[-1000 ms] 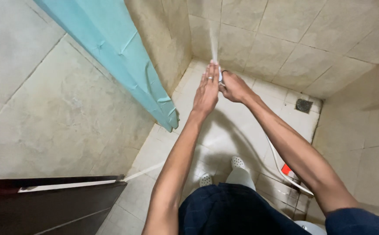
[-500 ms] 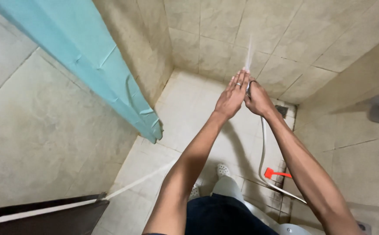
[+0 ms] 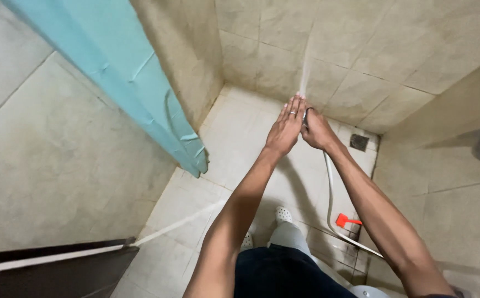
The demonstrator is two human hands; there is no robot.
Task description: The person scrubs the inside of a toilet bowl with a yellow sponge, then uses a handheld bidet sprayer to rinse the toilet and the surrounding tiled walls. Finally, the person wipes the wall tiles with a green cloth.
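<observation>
2 hands meet over the tiled floor (image 3: 240,132): your right hand (image 3: 318,131) grips the spray nozzle (image 3: 305,117) on its white hose (image 3: 328,187), left hand (image 3: 285,128) flat and open beside the jet (image 3: 305,74), so keep the nozzle aimed wallward, hose slack.

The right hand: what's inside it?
A small spray nozzle sits in the right hand, shooting water at the tiled wall; a white hose trails below. The fingers cover most of the nozzle.
</observation>
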